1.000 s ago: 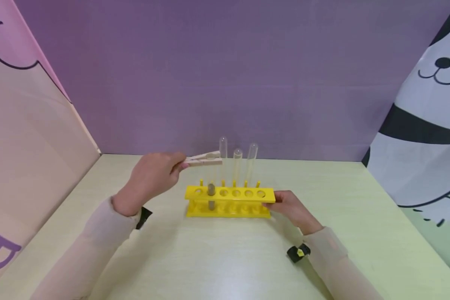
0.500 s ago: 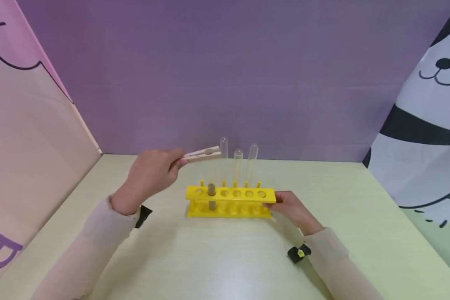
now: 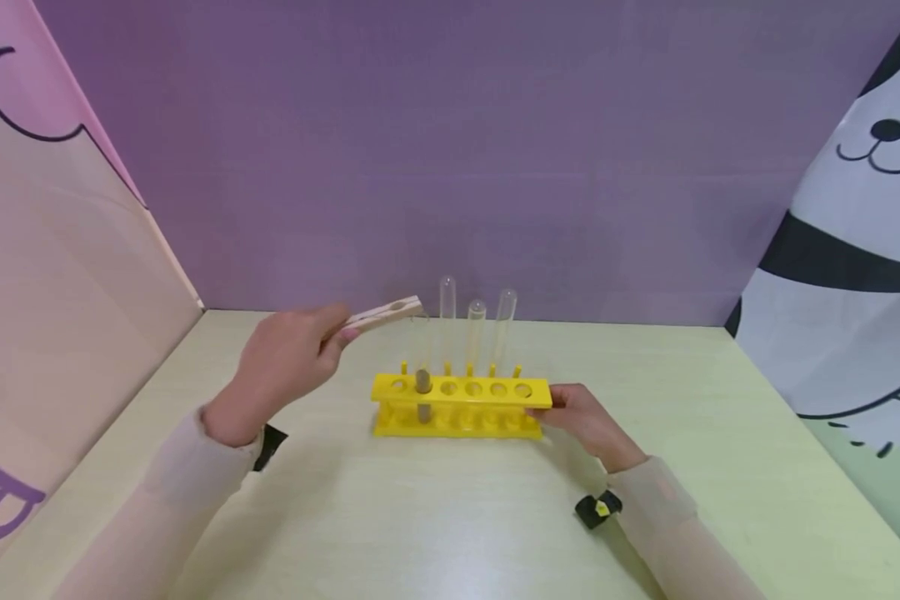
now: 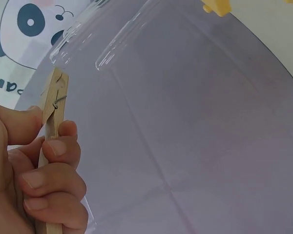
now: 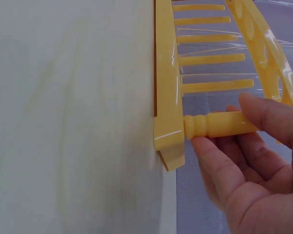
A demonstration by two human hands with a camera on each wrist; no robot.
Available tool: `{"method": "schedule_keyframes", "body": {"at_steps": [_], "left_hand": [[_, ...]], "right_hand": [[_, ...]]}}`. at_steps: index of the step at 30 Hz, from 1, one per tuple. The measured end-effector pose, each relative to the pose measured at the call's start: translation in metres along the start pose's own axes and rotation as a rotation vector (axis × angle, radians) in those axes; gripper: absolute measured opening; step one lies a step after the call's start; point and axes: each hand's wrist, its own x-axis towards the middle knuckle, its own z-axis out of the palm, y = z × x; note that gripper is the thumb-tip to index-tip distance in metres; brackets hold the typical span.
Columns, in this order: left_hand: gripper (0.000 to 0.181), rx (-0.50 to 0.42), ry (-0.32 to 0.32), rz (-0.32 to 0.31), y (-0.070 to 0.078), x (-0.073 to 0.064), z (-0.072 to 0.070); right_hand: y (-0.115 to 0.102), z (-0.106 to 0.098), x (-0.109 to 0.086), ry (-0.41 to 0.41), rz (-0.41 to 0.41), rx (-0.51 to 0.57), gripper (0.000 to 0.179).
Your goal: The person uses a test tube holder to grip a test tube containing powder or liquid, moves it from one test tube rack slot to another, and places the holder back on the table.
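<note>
My left hand holds a wooden test tube clamp, its fingers curled round the handles in the left wrist view. The clamp's jaws look closed, with their tip near the top of a clear test tube with grey contents. That tube stands upright in the second hole from the left of a yellow test tube rack. Whether clamp and tube touch, I cannot tell. My right hand grips the rack's right end post between thumb and fingers.
Three clear test tubes sit upside down on the rack's back pegs: a left one, a middle one and a right one. Behind the pale table rises a purple backdrop. Printed panels flank both sides.
The left hand has drawn back to the left with the clamp, whose jaws were spread and now look closed. Rack, tubes and right hand have stayed in place.
</note>
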Motion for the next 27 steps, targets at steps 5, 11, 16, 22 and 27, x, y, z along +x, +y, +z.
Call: {"method": "schedule_keyframes", "body": {"at_steps": [5, 11, 16, 22, 27], "left_hand": [[0.023, 0.008, -0.011, -0.026, -0.005, -0.006, -0.002], [0.024, 0.005, -0.024, -0.071, -0.012, -0.012, -0.002], [0.022, -0.018, -0.105, -0.152, -0.020, -0.014, 0.001], [0.022, -0.122, -0.260, -0.249, -0.033, -0.019, 0.013], [0.021, -0.197, -0.293, -0.281, -0.042, -0.024, 0.028]], "right_hand": [[-0.002, 0.000, -0.002, -0.002, 0.003, -0.006, 0.037], [-0.003, 0.000, -0.003, 0.002, 0.003, -0.006, 0.038], [-0.002, 0.000, -0.003, 0.006, 0.003, -0.008, 0.037], [-0.001, 0.000, -0.002, 0.006, 0.010, 0.000, 0.036], [-0.001, 0.000, -0.002, -0.002, -0.005, 0.013, 0.037]]}}
